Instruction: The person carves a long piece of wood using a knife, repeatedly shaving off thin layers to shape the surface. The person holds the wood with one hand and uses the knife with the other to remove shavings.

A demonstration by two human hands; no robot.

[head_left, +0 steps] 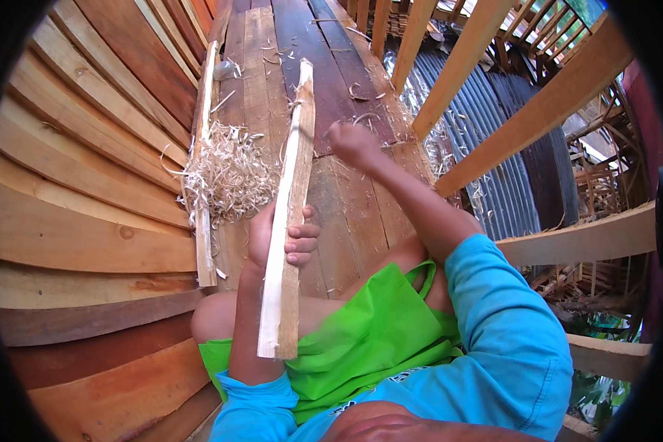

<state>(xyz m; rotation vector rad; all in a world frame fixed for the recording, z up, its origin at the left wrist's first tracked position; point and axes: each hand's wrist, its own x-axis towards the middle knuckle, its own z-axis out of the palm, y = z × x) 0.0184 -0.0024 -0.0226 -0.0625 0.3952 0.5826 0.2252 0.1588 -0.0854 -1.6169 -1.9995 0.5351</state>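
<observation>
Green cloth [376, 317] covers the lap beneath the long wooden strip [287, 199], which the left hand [302, 241] wraps firmly. The right hand [355, 145] curls beside it; whether pinching anything, I cannot tell. Beyond, shavings [228, 173] heap loose on the floor [346, 210], near a small see-through object [227, 70], too unclear to call a container.

Only illegible print [407, 374] on shirt [504, 339]

The left hand [261, 234] is gripping a long, pale wooden strip [293, 180]. The curled right hand [355, 145] is hovering beside it. Curly cream wood shavings [228, 175] are lying nearby.
</observation>
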